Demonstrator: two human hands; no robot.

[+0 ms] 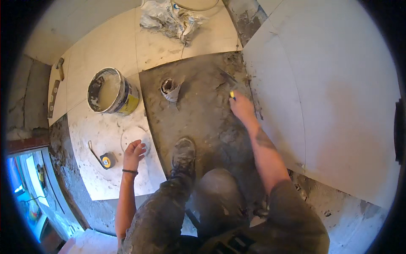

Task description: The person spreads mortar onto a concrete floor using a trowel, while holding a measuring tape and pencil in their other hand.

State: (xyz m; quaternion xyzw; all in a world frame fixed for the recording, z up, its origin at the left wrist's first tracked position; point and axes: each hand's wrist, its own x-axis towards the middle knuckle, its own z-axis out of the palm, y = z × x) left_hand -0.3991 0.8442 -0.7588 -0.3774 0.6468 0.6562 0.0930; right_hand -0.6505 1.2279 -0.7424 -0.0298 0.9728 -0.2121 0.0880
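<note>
My right hand (244, 109) is closed round the yellow-and-black handle of a scraper (232, 95). Its dark blade is blurred, close over the rough grey floor patch (194, 114) beside the right wall. On the left, my left hand (133, 155) hangs above a dusty white tile (91, 139), fingers loosely bent and apart, with nothing seen in them. Just beyond its fingertips a pale round outline (134, 136) shows on that tile; I cannot tell if it is a lid or a mark. A small dirty roll of sheet material (170, 89) stands on the grey patch.
Left of the patch stands a bucket (130, 99) with pale contents. A tape measure (107, 160) lies near my left hand. A hammer (61, 69) and a spirit level (53, 98) are far left. A crumpled bag (167, 19) lies at the back. Large pale tiles (330, 84) cover the right wall.
</note>
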